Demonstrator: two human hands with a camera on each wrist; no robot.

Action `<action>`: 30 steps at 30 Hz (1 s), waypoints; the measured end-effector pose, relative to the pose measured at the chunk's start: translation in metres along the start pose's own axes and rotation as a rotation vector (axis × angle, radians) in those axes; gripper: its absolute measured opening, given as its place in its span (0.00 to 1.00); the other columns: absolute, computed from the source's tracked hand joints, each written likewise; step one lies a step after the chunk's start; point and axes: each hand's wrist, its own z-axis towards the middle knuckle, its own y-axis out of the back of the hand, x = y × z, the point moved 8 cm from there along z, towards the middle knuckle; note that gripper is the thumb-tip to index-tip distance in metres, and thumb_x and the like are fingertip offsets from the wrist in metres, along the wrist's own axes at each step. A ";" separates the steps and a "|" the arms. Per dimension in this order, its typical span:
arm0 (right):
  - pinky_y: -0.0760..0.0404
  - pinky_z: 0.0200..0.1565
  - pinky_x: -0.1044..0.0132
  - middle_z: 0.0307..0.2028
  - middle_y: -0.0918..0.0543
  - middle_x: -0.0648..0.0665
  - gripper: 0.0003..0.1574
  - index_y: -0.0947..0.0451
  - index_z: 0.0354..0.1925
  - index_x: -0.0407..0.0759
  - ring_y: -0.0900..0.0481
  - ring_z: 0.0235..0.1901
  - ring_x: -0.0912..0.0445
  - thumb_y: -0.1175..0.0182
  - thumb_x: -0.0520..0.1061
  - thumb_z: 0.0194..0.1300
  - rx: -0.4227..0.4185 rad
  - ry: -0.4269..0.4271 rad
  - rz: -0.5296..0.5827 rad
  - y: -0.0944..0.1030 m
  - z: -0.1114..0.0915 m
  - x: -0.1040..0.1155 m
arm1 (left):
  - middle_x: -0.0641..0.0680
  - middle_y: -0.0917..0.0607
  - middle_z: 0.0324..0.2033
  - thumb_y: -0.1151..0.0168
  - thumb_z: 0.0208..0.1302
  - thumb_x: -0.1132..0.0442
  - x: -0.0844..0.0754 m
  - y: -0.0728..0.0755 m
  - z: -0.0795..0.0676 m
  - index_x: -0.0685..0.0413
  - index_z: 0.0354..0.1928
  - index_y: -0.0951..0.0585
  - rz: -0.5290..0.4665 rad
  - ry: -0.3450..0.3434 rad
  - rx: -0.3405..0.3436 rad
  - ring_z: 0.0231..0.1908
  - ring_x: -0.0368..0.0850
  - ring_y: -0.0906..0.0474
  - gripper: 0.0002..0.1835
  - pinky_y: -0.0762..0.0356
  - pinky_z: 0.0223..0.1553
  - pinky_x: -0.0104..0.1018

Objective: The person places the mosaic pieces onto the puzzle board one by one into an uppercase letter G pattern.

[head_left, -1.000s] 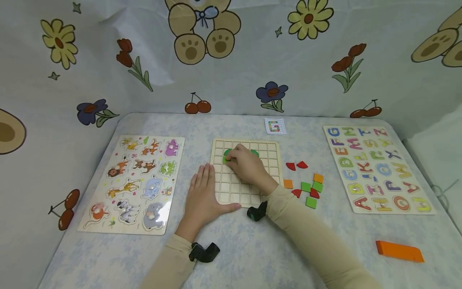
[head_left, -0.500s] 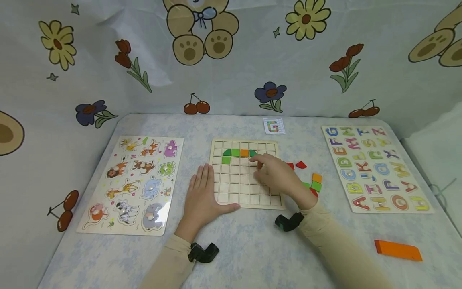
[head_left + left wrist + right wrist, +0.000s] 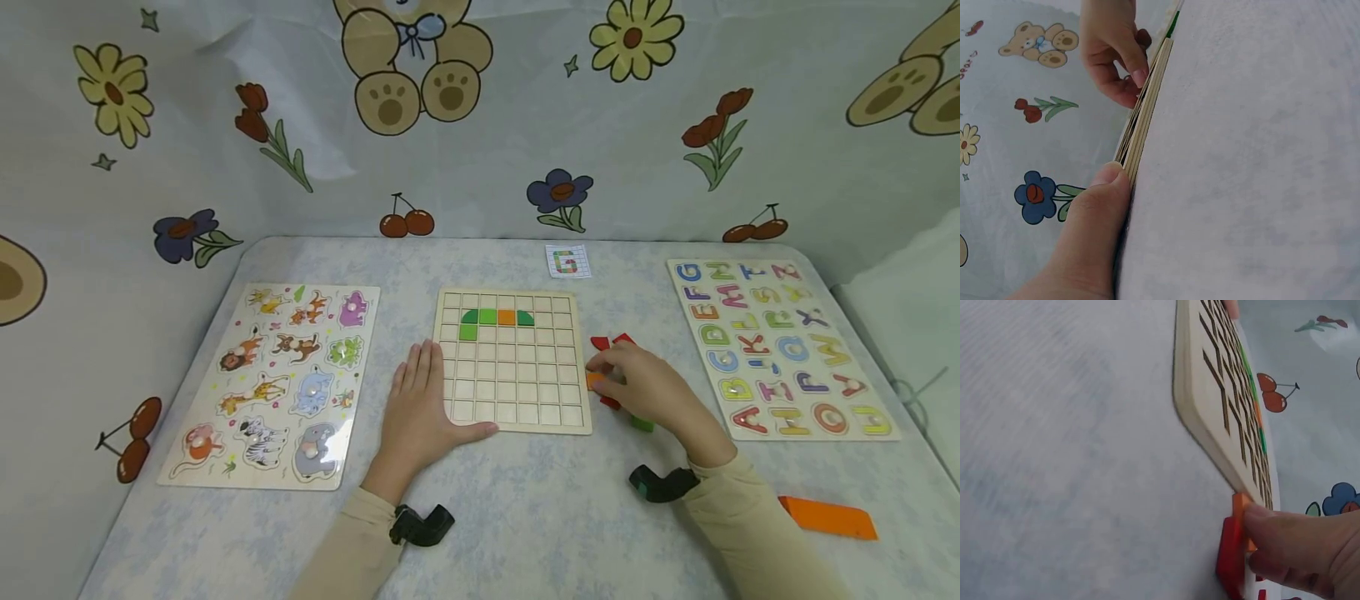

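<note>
The wooden grid board [image 3: 517, 392] lies in mid-table. Along its upper rows sit green squares [image 3: 487, 317], an orange square [image 3: 507, 317] and dark green quarter-round pieces [image 3: 526, 318]. My left hand [image 3: 420, 400] rests flat at the board's left side, its thumb [image 3: 1107, 178] along the front edge in the left wrist view. Just off the right edge, my right hand [image 3: 648, 383] pinches a loose orange square tile [image 3: 1241, 503] between thumb and fingers. A red piece [image 3: 1229, 556] stands right beside that tile; the hand partly hides the other loose pieces.
A small pattern card [image 3: 568, 262] showing a G lies behind the board. An animal puzzle board [image 3: 285, 387] is on the left, a letter puzzle board [image 3: 787, 350] on the right. An orange block [image 3: 828, 517] lies at the front right. Loose red pieces [image 3: 600, 342] lie near my right hand.
My right hand has left the upper left of the grid, moved right off the board, and come down on the loose orange tile. The left hand has stayed in place.
</note>
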 end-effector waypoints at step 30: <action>0.27 0.32 0.63 0.37 0.18 0.49 0.08 0.25 0.43 0.51 0.28 0.26 0.55 0.36 0.44 0.68 -0.114 0.028 0.267 -0.025 0.042 0.057 | 0.57 0.61 0.80 0.36 0.33 0.16 0.001 0.001 0.000 0.58 0.79 0.61 -0.031 -0.012 0.043 0.79 0.52 0.69 0.81 0.62 0.78 0.53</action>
